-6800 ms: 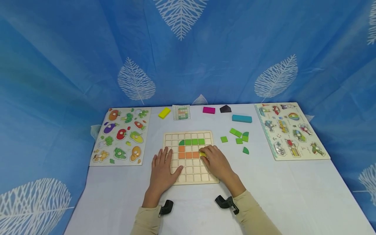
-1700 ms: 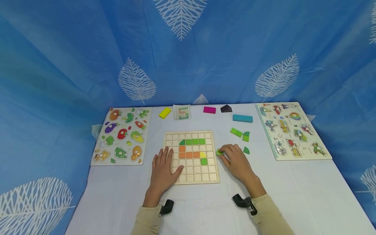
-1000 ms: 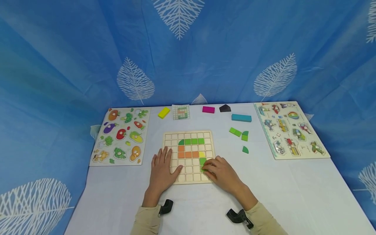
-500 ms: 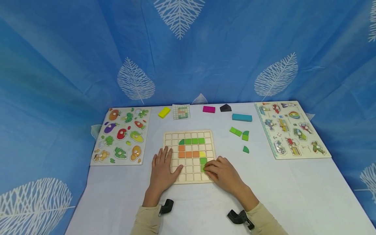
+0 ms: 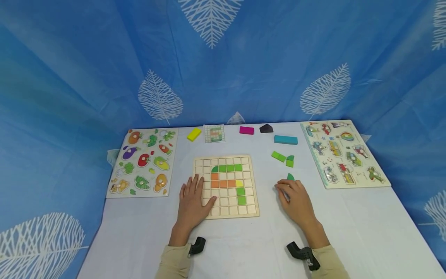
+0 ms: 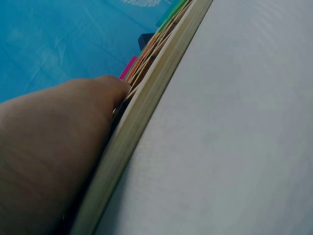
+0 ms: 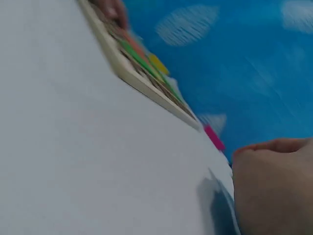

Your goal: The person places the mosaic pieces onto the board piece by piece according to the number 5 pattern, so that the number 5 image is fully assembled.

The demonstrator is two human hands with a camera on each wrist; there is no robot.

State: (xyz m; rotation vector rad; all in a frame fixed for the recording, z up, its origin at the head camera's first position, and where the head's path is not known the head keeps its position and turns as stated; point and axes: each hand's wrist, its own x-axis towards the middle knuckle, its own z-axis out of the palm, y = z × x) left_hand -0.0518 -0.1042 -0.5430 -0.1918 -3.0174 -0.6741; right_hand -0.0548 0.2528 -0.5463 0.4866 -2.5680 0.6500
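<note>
My left hand lies flat with fingers spread over the left edge of a wooden grid board. In the left wrist view its thumb rests at the board's rim. Set in the board are a top row of green tiles, several orange tiles, a yellow tile and two green squares below it. To the right of the board, my right hand hovers over the cloth with loosely bent fingers, nothing visible between them. Its fingertips are close to a dark green quarter-round tile, partly covered by the hand.
Loose green tiles lie beyond the right hand. Along the back are a yellow block, a pattern card, a magenta block, a black block and a teal block. Vegetable and vehicle puzzle boards flank them.
The yellow tile and two green squares have gone into the board, and the right hand has let go and moved right towards the loose tiles. The left hand has stayed on the board.
</note>
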